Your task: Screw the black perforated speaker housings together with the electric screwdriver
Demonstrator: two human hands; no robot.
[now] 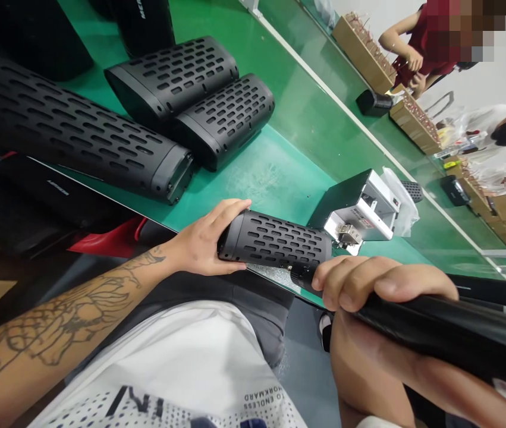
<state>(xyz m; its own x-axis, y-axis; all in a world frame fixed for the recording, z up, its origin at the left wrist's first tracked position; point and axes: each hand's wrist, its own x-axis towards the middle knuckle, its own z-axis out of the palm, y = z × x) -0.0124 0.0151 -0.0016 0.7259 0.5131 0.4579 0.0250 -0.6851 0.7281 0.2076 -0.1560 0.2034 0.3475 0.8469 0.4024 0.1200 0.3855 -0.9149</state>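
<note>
My left hand [210, 241] grips one end of a black housing [283, 241] with rows of slots, its thumb and fingers spread around the end. The housing lies on its side near the bench's front edge. In my right hand [377, 282] is a black electric screwdriver [440, 324], held roughly level with its tip pointing left. The tip meets the housing's near lower edge, by a small screw-sized bright spot [289, 268]. Whether it touches a screw I cannot tell. Just beyond the housing's right end stands a silver and black screw feeder [360, 211].
More slotted black housings [230, 116] and a long one [78, 131] lie on the green bench [261, 172] at left. A clear plastic bag [407, 208] sits behind the feeder. Past a white-edged divider, people work beside cardboard boxes [364, 53]. A red stool [107, 235] is below the bench.
</note>
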